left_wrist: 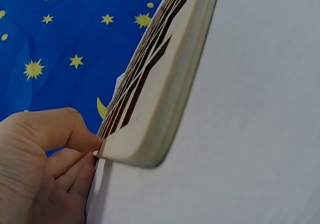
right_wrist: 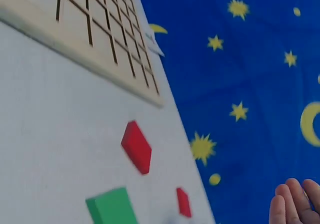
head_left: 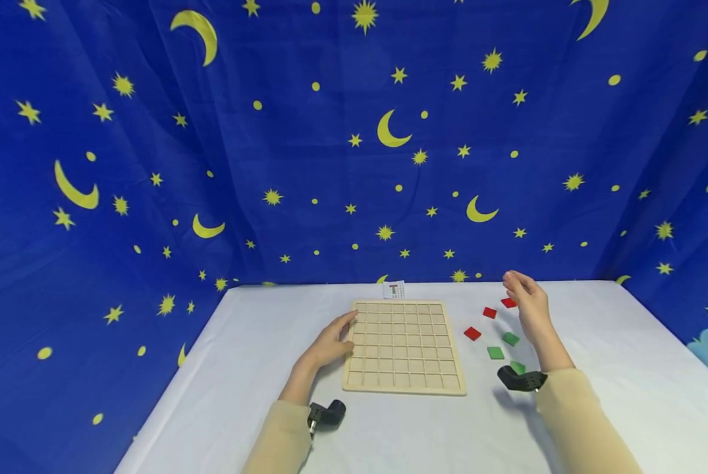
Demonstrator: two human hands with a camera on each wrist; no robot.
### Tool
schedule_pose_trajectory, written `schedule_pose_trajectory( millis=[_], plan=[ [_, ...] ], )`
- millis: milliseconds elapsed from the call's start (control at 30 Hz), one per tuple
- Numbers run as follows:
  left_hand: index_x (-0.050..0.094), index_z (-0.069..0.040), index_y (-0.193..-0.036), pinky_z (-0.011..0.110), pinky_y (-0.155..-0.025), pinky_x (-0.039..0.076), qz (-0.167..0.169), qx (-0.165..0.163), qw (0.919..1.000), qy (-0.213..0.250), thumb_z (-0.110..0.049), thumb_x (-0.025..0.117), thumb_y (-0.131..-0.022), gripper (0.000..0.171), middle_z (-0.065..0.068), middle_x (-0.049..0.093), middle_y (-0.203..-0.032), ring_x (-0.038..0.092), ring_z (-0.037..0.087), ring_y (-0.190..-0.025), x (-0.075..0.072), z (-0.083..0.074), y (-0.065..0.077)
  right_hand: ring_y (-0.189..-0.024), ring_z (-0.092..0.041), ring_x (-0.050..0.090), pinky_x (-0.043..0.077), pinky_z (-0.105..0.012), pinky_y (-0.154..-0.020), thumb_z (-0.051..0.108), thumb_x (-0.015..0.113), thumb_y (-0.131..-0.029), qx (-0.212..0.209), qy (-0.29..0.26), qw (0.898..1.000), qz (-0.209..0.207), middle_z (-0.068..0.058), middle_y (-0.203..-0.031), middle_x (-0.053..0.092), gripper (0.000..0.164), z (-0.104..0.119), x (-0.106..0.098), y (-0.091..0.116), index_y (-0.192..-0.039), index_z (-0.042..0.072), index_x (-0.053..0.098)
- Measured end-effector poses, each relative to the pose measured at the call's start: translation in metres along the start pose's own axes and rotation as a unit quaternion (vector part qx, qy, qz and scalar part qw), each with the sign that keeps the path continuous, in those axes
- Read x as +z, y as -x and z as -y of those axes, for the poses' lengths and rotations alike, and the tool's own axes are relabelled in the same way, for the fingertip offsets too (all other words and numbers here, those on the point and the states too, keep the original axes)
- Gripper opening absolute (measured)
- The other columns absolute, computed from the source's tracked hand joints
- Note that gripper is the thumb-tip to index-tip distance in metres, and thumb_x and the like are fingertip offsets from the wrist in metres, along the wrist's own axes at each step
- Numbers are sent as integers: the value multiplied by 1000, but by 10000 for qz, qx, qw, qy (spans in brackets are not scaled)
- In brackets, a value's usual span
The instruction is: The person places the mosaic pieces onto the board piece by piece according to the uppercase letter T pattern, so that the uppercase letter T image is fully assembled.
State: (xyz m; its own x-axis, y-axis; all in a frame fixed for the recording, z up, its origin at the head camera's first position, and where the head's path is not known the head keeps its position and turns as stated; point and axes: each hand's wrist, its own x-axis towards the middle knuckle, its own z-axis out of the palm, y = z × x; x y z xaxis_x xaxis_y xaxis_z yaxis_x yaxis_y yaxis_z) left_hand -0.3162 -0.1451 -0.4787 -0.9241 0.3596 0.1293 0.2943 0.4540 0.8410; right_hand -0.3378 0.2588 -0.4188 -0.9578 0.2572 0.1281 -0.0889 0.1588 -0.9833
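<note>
A pale wooden grid board [head_left: 404, 393] with square cells lies on the table. My left hand [head_left: 328, 342] rests at its left edge, fingers and thumb apart along the rim; in the left wrist view a bent digit [left_wrist: 75, 129] touches the board's corner. My right hand [head_left: 533, 309] is raised over the table, right of the board, fingers close together and nothing visible in it. Near it lie red tiles [head_left: 472, 334], one of them partly covered by the hand in the head view, and green tiles [head_left: 495, 353], one near the black wrist mount.
A small printed card [head_left: 394, 289] with a grid lies behind the board's far edge. The white-covered table [head_left: 401, 434] meets a blue curtain [head_left: 306, 145] with yellow moons and stars at its back and sides. Black camera mounts [head_left: 328, 413] sit on both wrists.
</note>
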Motion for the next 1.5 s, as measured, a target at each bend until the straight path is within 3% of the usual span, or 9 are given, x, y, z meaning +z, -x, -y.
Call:
schedule_pose_trajectory(
  millis=[133,267,433,600,700,833,1000,1300,1500],
  plan=[
    [31,-2,-146,42,-113,25,33,-123,9999,58,8,57,-76,75,18,32,-148,30,34,-135,0,2,-2,-108,-8,52,41,-23,-102,41,58,-90,320,-434,9970,-554,-3,-118,56,71,-12,-9,-7,-142,-3,36],
    [32,-1,-145,42,-113,25,44,-180,9998,122,7,58,-76,74,18,33,-148,31,33,-135,-1,3,-4,-100,-3,53,43,-15,-95,32,62,-90,329,-747,9920,-964,15,-97,58,64,-23,-18,-13,-138,-5,42],
    [32,1,-144,41,-113,25,42,-134,9998,105,6,58,-75,74,18,34,-147,31,33,-135,-3,1,-6,-94,0,53,46,-17,-91,29,58,-92,262,-75,9908,-1324,9,-107,62,53,-32,-23,-18,-135,0,49],
    [32,3,-144,42,-112,27,67,-57,9999,144,6,57,-76,73,20,33,-147,32,35,-134,-3,1,-6,-92,1,52,46,-16,-83,33,56,-93,298,847,9872,-1320,-10,-124,59,51,-39,-24,-21,-133,2,52],
    [32,4,-143,42,-112,27,98,28,9998,193,8,57,-75,72,21,33,-147,32,36,-134,-2,1,-6,-100,-12,57,49,-19,-82,31,55,-93,227,1271,9837,-1248,-19,-128,56,50,-44,-26,-22,-132,-1,53],
    [33,4,-143,41,-112,27,92,66,9996,246,9,56,-75,72,21,34,-146,32,35,-134,1,1,-7,-111,-33,55,48,-37,-92,24,54,-94,214,1646,9783,-1240,-25,-125,56,47,-53,-27,-23,-128,-7,53],
    [33,3,-144,41,-112,27,86,49,9997,235,8,57,-76,73,20,34,-146,32,34,-134,3,0,-9,-113,-40,52,43,-48,-96,20,56,-92,361,1945,9732,-1173,-29,-123,55,46,-60,-28,-25,-126,-10,52],
    [32,5,-143,43,-112,27,88,104,9997,195,9,57,-75,73,22,34,-146,33,36,-133,1,2,-5,-107,-46,50,31,-54,-98,15,61,-87,-421,2954,9487,-1043,-32,-114,57,44,-68,-19,-25,-118,-15,54],
    [32,6,-143,46,-112,26,87,54,9995,292,8,58,-74,73,24,34,-145,32,39,-133,-3,5,1,-100,-46,52,34,-54,-91,10,63,-84,-861,3346,9315,-1139,-33,-107,60,38,-79,-9,-20,-111,-16,57]
  ],
)
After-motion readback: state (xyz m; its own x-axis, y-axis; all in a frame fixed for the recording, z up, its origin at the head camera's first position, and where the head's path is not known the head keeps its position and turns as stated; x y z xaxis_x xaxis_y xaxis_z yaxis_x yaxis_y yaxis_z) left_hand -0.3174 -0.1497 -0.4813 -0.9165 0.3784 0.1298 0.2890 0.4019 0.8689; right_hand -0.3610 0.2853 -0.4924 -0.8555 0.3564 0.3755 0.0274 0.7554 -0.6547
